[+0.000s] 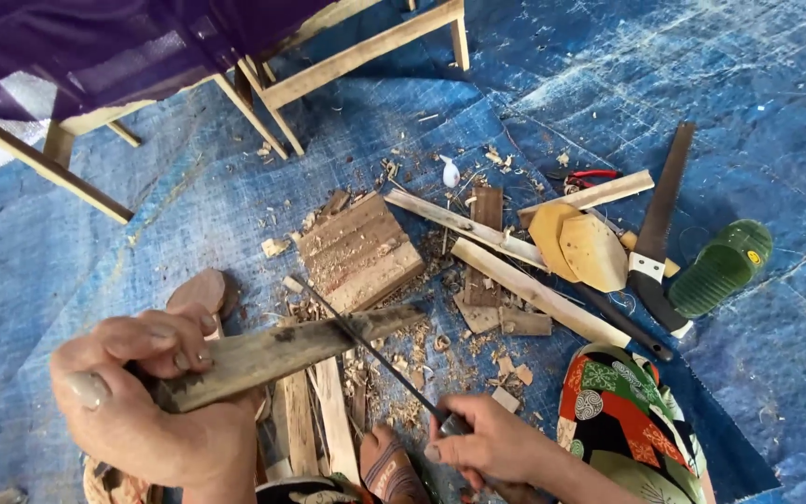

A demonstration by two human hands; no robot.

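My left hand [142, 392] grips one end of a long grey-brown piece of wood [300, 347], held nearly level over my lap. My right hand [482, 439] is shut on the handle of a thin dark blade [366, 341]. The blade runs up and left from that hand and lies across the top face of the wood near its right end. Wood chips and shavings [422, 359] lie below the piece. My sandalled foot [386, 467] shows between the two hands.
A chopping block [358, 252], several wooden slats [524, 289], a hand saw [660, 224], red-handled pliers [585, 175], two tan leaf-shaped pieces [582, 247] and a green sandal [722, 266] lie on a blue tarp [748, 93]. A wooden stool frame [347, 61] stands behind.
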